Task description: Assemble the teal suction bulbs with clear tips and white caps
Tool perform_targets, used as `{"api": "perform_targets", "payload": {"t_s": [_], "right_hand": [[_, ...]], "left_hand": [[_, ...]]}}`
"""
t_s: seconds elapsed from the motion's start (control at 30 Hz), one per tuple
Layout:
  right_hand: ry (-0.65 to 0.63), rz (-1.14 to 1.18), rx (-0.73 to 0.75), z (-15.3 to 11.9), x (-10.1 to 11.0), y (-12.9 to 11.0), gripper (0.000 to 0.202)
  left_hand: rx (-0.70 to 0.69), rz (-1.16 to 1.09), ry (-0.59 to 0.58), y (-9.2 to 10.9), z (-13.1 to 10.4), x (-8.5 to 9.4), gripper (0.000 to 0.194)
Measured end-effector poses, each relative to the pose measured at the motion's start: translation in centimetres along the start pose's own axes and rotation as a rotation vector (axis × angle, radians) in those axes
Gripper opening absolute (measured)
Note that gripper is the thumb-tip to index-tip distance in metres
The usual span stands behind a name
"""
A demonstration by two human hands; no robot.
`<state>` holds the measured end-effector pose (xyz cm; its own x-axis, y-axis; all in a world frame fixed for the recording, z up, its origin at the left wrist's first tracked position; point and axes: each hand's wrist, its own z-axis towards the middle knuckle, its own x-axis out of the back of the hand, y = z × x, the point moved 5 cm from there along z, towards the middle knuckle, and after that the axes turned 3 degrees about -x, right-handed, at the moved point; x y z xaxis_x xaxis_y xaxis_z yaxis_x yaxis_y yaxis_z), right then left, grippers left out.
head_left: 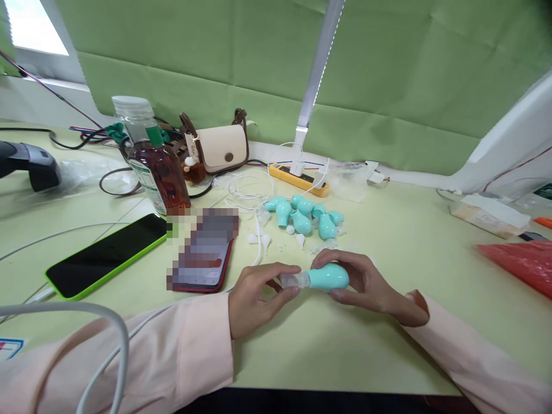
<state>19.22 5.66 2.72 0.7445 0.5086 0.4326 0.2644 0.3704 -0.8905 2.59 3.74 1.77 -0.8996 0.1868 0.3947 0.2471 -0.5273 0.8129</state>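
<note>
Near the table's front edge my right hand (pixel 366 283) grips a glossy turquoise bulb (pixel 331 277), its rounded end toward the palm. From the bulb's narrow end a translucent plastic tip (pixel 295 280) points left. My left hand (pixel 259 296) pinches that tip between thumb and fingers, so the joined piece lies level between both hands. Beyond them is a group of several more turquoise bulbs (pixel 302 222), some with open necks. Small white translucent scraps (pixel 300 240) lie scattered around the group.
At left lie a green-cased phone (pixel 107 256) and a red-cased phone (pixel 207 253). Behind stand a bottle of dark liquid (pixel 157 172) and a cream handbag (pixel 219 148). A yellow power strip (pixel 297 179) trails white cables. Red plastic (pixel 521 261) lies at right. A thick cable (pixel 116 328) crosses front left.
</note>
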Motion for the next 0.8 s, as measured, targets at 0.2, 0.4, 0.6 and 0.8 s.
{"api": "perform_targets", "payload": {"t_s": [0.2, 0.4, 0.6, 0.8], "right_hand": [[0.026, -0.03, -0.016, -0.3, -0.5, -0.2, 0.03], [-0.003, -0.326, -0.008, -1.4, -2.0, -1.5, 0.034], [0.037, -0.438, 0.037, -1.3, -2.7, -1.9, 0.03], [0.02, -0.453, 0.048, -1.1, -3.1, -2.0, 0.031]], "left_hand": [[0.116, -0.043, -0.072, -0.8, 0.1, -0.3, 0.025], [0.143, -0.014, -0.145, -0.8, -0.1, -0.8, 0.021], [0.024, 0.106, -0.168, -0.2, -0.2, -0.8, 0.022], [-0.142, 0.167, -0.191, 0.3, -0.4, -0.9, 0.022]]}}
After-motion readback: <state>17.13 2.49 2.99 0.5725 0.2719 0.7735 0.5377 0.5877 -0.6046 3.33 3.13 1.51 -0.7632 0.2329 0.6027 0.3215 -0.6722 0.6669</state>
